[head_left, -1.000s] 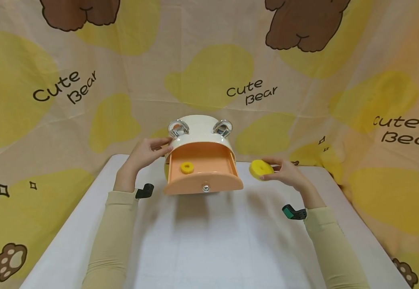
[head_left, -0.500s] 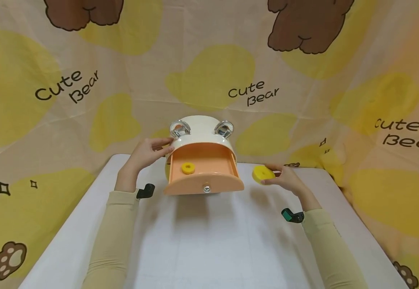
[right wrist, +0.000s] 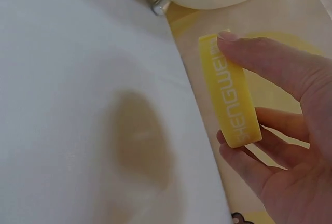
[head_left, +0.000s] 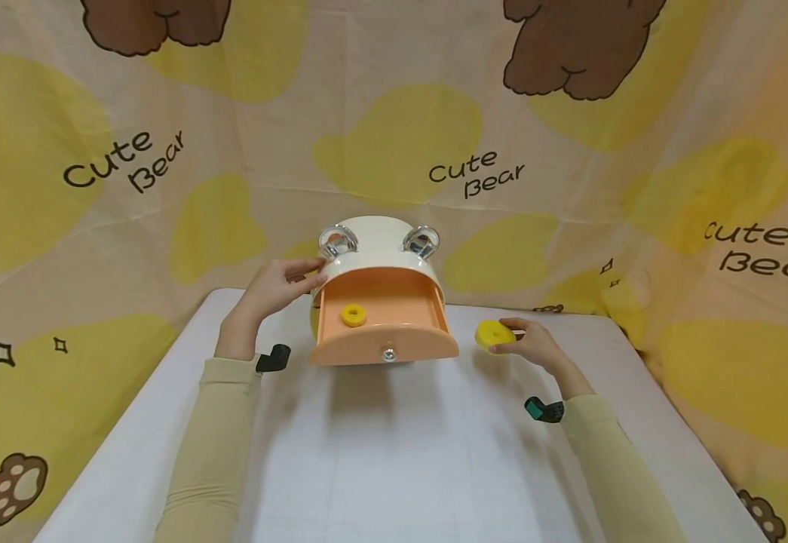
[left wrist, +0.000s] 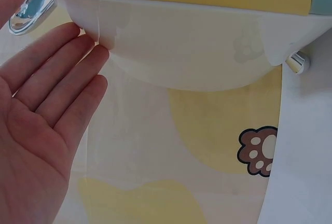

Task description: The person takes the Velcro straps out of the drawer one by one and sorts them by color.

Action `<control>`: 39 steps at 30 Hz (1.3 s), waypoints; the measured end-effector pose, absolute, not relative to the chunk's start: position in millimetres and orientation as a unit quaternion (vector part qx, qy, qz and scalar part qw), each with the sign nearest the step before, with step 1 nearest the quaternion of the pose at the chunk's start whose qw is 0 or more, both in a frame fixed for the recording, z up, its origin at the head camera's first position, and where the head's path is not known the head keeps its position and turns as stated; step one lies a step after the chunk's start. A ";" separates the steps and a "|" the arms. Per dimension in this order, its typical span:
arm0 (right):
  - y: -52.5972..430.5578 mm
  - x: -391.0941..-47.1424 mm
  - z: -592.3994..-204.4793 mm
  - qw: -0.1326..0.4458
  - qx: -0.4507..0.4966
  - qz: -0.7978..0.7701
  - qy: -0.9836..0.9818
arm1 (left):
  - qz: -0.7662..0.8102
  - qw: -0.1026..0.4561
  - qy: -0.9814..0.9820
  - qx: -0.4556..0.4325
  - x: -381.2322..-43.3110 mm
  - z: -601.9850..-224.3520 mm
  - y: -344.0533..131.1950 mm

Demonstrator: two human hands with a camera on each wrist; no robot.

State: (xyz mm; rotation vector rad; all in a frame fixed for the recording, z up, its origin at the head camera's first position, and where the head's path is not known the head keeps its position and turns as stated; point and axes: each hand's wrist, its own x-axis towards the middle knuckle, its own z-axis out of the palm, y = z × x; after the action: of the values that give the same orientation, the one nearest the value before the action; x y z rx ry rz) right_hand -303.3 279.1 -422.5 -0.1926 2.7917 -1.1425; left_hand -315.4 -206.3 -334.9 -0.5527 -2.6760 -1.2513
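My right hand [head_left: 535, 345] pinches a thick yellow disc [head_left: 492, 334] by its edge, thumb on one side and fingers on the other. White lettering runs along the disc's rim [right wrist: 228, 92] in the right wrist view; it hangs over the table, its shadow below. At the middle back stands a small cream box [head_left: 381, 240] with two silver rings on top. Its orange drawer [head_left: 387, 347] is pulled out, and a small yellow ring [head_left: 353, 315] lies inside at the left. My left hand [head_left: 273, 292], fingers nearly straight [left wrist: 44, 105], rests at the box's left side.
The box stands on a white table [head_left: 394, 460] close to its back edge. A printed cloth [head_left: 380, 113] with bears and lettering hangs behind and beside the table. Silver feet [right wrist: 161, 6] show under the box in the right wrist view.
My right hand has lowered the yellow disc a little, toward the table, and shifted it slightly right. My left hand, the box and the small ring keep their places.
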 end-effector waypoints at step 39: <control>280.9 -321.1 -482.1 0.034 0.030 -0.419 0.907 | -0.418 0.085 -0.882 -0.198 -316.2 -336.2 -205.1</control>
State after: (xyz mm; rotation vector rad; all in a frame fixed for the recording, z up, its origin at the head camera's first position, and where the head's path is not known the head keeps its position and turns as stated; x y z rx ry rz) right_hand -321.1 280.9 -482.1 0.0925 2.7890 -1.2892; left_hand -316.2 -205.1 -336.2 -0.5909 -2.6313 -1.2464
